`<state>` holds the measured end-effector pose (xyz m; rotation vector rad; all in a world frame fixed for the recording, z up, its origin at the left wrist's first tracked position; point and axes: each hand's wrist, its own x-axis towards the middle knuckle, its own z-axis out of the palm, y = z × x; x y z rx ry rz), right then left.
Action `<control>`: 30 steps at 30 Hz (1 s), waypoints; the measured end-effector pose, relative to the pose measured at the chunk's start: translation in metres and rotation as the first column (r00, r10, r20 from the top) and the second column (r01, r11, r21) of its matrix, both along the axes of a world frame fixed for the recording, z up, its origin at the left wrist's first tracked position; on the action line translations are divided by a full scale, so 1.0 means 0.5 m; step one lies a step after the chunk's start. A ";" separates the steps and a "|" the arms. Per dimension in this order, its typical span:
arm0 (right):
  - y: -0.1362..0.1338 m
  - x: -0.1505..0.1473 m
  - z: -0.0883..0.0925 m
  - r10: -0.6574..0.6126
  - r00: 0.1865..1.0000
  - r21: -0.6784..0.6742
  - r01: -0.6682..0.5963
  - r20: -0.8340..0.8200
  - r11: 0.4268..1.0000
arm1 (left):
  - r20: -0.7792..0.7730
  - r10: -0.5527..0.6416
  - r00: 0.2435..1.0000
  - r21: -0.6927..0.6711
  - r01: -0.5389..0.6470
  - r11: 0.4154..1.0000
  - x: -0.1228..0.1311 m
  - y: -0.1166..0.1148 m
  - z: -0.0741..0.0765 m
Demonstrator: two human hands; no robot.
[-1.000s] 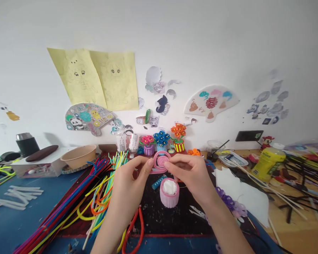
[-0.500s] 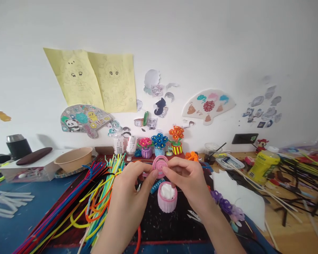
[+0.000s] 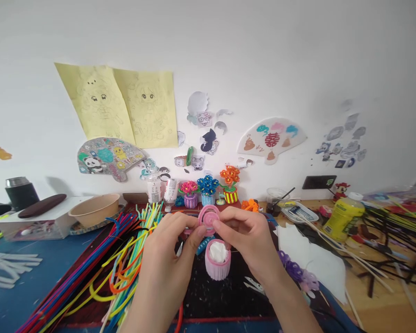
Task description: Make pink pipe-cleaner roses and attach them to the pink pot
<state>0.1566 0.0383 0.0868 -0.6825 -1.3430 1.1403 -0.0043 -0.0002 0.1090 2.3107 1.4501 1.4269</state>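
Note:
Between my fingertips is a pink pipe cleaner coil point(image 3: 212, 217), a tight flat spiral with a looser ring of the same pink around it. My left hand point(image 3: 175, 238) pinches its left edge between thumb and fingers. On the other side, my right hand point(image 3: 245, 230) presses thumb and fingers against the spiral. Just below stands a small pink ribbed pot point(image 3: 217, 267) with a darker pink rim, stuffed with white tissue point(image 3: 218, 251). Neither hand touches the pot. A blue item point(image 3: 204, 245) lies partly hidden behind it.
Bundles of coloured pipe cleaners point(image 3: 90, 259) lie left, partly behind my left arm. Pipe cleaner flower pots point(image 3: 208, 189) stand along the wall. Purple flowers point(image 3: 300, 272), white paper point(image 3: 327, 263) and a yellow bottle point(image 3: 343, 217) are at right. A beige bowl point(image 3: 94, 208) sits at left.
The view has shifted very slightly. Both hands keep their hold on the pink coil, which is turned a little between the fingers; the pot has stayed in place.

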 end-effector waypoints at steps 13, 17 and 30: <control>-0.017 0.023 0.019 -0.141 0.950 0.255 0.068 0.280 0.964 | 0.009 0.056 0.998 0.053 -0.057 0.997 -0.002 0.009 -0.002; -0.017 0.025 0.022 -0.152 0.933 0.279 0.059 0.325 0.958 | 0.057 0.036 0.998 0.042 -0.039 0.998 -0.004 0.013 -0.003; -0.022 0.023 0.025 -0.313 0.854 0.472 0.091 0.416 0.877 | 0.056 -0.008 0.998 0.097 0.003 0.995 -0.006 0.020 -0.004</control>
